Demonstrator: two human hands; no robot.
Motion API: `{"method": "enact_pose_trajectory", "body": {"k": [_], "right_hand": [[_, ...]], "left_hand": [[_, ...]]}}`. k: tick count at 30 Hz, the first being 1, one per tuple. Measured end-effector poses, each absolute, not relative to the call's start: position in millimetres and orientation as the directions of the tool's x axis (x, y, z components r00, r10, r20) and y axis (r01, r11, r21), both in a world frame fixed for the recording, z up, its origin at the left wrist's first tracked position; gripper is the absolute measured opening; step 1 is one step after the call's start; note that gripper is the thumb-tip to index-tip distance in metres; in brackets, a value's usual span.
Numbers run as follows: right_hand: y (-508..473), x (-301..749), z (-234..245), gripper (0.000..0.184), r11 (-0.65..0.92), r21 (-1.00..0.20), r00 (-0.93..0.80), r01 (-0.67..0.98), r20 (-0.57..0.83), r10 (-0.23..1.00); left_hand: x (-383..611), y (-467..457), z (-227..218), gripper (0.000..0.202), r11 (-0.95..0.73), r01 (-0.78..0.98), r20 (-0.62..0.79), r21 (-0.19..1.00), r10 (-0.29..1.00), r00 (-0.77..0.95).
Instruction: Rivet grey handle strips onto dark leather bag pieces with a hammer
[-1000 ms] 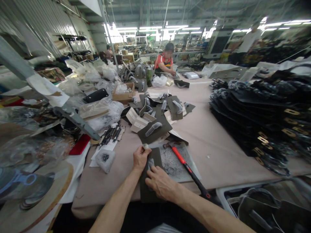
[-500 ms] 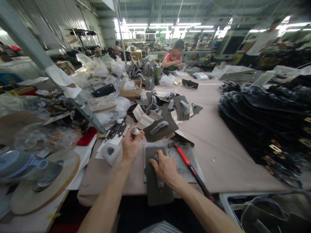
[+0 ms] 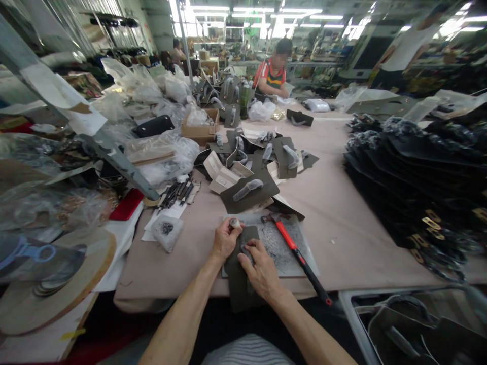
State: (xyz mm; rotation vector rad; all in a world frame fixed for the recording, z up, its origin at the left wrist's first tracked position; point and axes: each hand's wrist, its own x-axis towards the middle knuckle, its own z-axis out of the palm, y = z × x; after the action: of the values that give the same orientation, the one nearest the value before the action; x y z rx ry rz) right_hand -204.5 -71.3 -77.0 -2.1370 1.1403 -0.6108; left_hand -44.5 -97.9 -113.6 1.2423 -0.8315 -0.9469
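Note:
My left hand [image 3: 225, 240] is closed around a short tool with a pale, round end [image 3: 235, 222], over the upper left edge of a dark olive bag panel [image 3: 237, 288]. The tool's lower end is hidden. My right hand [image 3: 262, 267] has its fingers bent onto the panel at its plastic-wrapped handle, which it mostly covers. The panel lies partly on a scuffed grey board [image 3: 302, 266] and hangs over the table's front edge. To the right, a hammer [image 3: 291, 242] with a red and black handle rests across the board.
Beyond the board lie more olive panels [image 3: 249, 195] with wrapped handles. A plastic bag of small dark parts [image 3: 166, 232] and several thin tools [image 3: 178, 194] sit to the left. Black pieces [image 3: 384, 187] are stacked right. A bin [image 3: 346, 312] stands front right. A person [image 3: 272, 76] sits across.
My left hand has moved right and down with the tool, from beside the board to the panel. My right hand's fingers have drawn closer together on the panel. The hammer stays on the board.

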Motion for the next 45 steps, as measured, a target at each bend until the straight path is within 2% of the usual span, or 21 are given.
{"method": "enact_pose_trajectory", "body": {"k": [7,22,29,31,32,34,36,38,40,42,43,45], "right_hand": [[-73.6,-198.8,-85.2,0.028,-0.395,-0.714,0.446,-0.579,0.128,-0.886],[-70.0,-201.9,-84.9,0.029,-0.426,-0.730,0.470,-0.535,0.162,-0.868],[-70.4,-205.7,-78.0,0.033,-0.460,-0.725,0.530,-0.512,0.154,-0.834],[-78.1,-217.4,-70.9,0.033,-0.515,-0.661,0.526,-0.545,0.208,-0.824],[-83.8,-226.4,-67.1,0.033,-0.536,-0.587,0.505,-0.607,0.236,-0.830],[-97.9,-249.6,-60.2,0.033,-0.503,-0.366,0.444,-0.783,0.236,-0.864],[-112.3,-274.9,-55.6,0.030,-0.406,-0.155,0.386,-0.901,0.143,-0.911],[-124.3,-296.0,-53.3,0.021,-0.344,-0.073,0.345,-0.936,0.006,-0.939],[-133.6,-308.7,-51.8,0.008,-0.313,-0.117,0.326,-0.943,-0.117,-0.938],[-140.8,-313.7,-49.2,0.005,-0.200,-0.271,0.267,-0.942,-0.236,-0.934],[-143.6,-314.2,-47.0,0.009,-0.065,-0.406,0.213,-0.911,-0.331,-0.919],[-146.8,-313.2,-40.3,0.009,0.295,-0.625,0.172,-0.723,-0.576,-0.799]], "left_hand": [[-45.1,-83.6,-107.5,0.026,0.051,0.070,0.022,0.996,-0.933,0.359],[-51.5,-87.4,-110.6,0.030,0.024,0.047,0.004,0.999,-0.920,0.392],[-55.8,-84.5,-106.0,0.018,0.063,-0.152,0.120,0.986,-0.907,0.404],[-57.2,-82.4,-108.0,0.017,0.073,-0.217,0.154,0.974,-0.909,0.386],[-57.8,-81.4,-109.2,0.017,0.079,-0.250,0.171,0.965,-0.913,0.370],[-58.7,-80.1,-111.7,0.016,0.096,-0.315,0.204,0.944,-0.922,0.329],[-59.1,-79.9,-114.3,0.016,0.115,-0.351,0.228,0.929,-0.925,0.303],[-59.2,-81.1,-116.5,0.015,0.120,-0.344,0.230,0.931,-0.926,0.300],[-59.2,-82.5,-117.7,0.015,0.110,-0.333,0.219,0.937,-0.925,0.310],[-59.5,-83.5,-117.8,0.016,0.096,-0.339,0.209,0.936,-0.926,0.314],[-59.8,-83.6,-117.4,0.016,0.088,-0.347,0.204,0.934,-0.927,0.314],[-60.5,-83.3,-115.8,0.016,0.079,-0.362,0.200,0.929,-0.929,0.311]]}}
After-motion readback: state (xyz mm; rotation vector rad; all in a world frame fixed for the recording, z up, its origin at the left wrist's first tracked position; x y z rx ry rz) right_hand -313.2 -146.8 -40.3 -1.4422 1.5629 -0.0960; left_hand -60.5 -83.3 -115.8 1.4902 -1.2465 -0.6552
